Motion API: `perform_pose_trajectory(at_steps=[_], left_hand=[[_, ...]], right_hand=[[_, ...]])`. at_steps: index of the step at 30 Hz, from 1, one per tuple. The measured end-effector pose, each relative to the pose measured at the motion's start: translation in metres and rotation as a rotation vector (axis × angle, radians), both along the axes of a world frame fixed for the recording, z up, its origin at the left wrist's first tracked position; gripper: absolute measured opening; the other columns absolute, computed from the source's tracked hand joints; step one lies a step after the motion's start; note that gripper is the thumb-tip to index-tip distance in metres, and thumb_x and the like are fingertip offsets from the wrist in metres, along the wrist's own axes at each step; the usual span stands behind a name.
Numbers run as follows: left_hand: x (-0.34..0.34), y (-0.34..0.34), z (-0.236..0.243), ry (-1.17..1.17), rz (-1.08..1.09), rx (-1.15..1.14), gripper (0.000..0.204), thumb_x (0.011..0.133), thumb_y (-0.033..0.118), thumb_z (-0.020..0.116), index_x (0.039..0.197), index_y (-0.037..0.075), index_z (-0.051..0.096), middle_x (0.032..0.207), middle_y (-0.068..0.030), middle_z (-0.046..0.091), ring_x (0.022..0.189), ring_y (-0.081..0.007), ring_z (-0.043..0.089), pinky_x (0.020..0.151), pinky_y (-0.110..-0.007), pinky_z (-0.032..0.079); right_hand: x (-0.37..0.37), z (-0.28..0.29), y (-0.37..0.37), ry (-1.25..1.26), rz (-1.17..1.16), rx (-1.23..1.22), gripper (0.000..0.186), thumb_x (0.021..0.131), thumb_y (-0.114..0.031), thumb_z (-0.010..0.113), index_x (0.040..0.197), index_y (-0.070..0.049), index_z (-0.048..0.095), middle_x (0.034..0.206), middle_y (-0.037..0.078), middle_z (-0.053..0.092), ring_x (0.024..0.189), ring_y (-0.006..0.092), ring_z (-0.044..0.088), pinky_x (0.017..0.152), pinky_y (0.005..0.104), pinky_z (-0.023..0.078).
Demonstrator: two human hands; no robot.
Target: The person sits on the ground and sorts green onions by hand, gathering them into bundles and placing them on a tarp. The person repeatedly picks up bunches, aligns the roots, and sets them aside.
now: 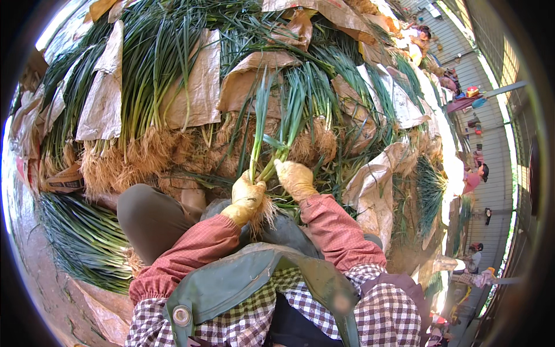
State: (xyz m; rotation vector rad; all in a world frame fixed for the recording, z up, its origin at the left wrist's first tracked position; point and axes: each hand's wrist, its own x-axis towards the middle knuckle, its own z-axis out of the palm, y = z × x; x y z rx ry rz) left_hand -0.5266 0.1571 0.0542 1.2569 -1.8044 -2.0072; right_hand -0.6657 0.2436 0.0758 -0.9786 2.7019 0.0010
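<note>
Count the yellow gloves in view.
2: the left glove, around green stalks near their roots; the right glove, just up and right of it. More may be hidden on distant people.

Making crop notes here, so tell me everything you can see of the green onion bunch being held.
The green onion bunch has long green leaves, pale stems and stringy tan roots. The leaves reach up the picture in two groups, the roots lowest. The left hand, in a yellow glove, closes around the lower stems, partly hiding them, with roots sticking out below. The gloved right hand is at the stems; its grip is unclear.
</note>
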Motion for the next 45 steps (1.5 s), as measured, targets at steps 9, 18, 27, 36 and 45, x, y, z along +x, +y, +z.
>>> perform_pose_trajectory(at_steps=[9,18,27,36,45], left_hand=[[0.004,-0.005,0.028,-0.062,-0.154,-0.211,0.026,0.079,0.017,0.063,0.105,0.010,0.063,0.088,-0.0119,0.067,0.078,-0.0235,0.063,0.072,-0.032,0.049],[0.006,-0.016,-0.005,-0.074,-0.114,0.049,0.025,0.076,0.005,0.067,0.099,0.000,0.059,0.075,-0.0050,0.061,0.062,-0.0125,0.057,0.056,-0.027,0.047],[0.006,-0.001,0.026,-0.066,-0.147,-0.113,0.029,0.077,0.006,0.060,0.106,0.004,0.061,0.083,-0.0065,0.066,0.073,-0.0139,0.060,0.072,-0.027,0.048],[0.005,-0.010,-0.007,-0.093,-0.163,-0.007,0.027,0.077,0.008,0.062,0.104,0.002,0.062,0.084,-0.0117,0.066,0.074,-0.0204,0.063,0.068,-0.031,0.049],[0.004,-0.014,-0.026,0.091,0.141,0.540,0.013,0.082,0.000,0.061,0.096,-0.001,0.059,0.072,-0.0072,0.060,0.053,-0.0162,0.056,0.045,-0.030,0.047]], right_hand=[[-0.008,0.023,-0.032,-0.745,-0.111,0.034,0.041,0.092,-0.041,0.052,0.090,-0.003,0.066,0.068,0.007,0.063,0.060,0.0190,0.058,0.057,0.0315,0.048],[0.064,0.095,-0.022,-0.631,-0.234,-1.190,0.018,0.098,-0.021,0.048,0.098,-0.005,0.057,0.074,0.007,0.064,0.054,0.0088,0.060,0.042,0.0212,0.051],[-0.027,0.046,0.004,-0.369,-0.433,-0.104,0.057,0.085,-0.056,0.056,0.105,-0.003,0.057,0.082,0.008,0.065,0.069,0.0222,0.061,0.070,0.0388,0.048],[0.019,0.038,-0.023,-0.008,0.147,0.009,0.032,0.094,-0.033,0.046,0.092,-0.005,0.063,0.083,0.015,0.066,0.078,0.0295,0.065,0.067,0.0398,0.052],[0.016,0.141,0.035,-0.265,-0.230,-1.338,0.022,0.098,-0.019,0.049,0.111,-0.003,0.056,0.083,0.008,0.067,0.067,0.0127,0.065,0.056,0.0234,0.057]])
